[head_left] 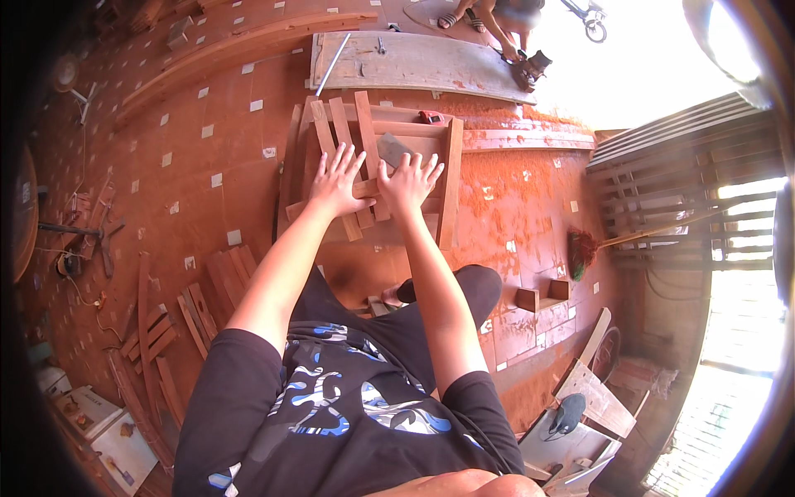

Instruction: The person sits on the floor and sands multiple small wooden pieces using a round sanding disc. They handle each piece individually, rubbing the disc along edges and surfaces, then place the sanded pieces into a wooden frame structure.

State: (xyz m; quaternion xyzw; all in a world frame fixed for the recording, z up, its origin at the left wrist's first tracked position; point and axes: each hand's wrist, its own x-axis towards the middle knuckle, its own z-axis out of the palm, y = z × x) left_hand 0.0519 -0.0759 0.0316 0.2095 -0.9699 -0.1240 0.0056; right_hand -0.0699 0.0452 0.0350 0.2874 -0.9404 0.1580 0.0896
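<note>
In front of me a reddish wooden frame [451,178] lies low over the floor, with several loose wooden slats [364,124] laid lengthwise across it. My left hand [335,184] rests over the slats, fingers spread and pointing away. Beside it my right hand [406,184] is also spread, above the frame's right part. A short wooden strip [364,189] runs crosswise between the two thumbs; whether either hand presses on it is hidden. A grey flat plate [392,149] lies just beyond my right fingers. Near the frame's far edge sits a red tape measure [431,117].
Past the frame, another person's hand works a power tool [530,70] on a long grey board [414,62]. Wood strips [153,331] lie at left. At right are a broom [584,248], a small wooden piece [542,296] and slatted panels [671,166]. Sawdust covers the tiles.
</note>
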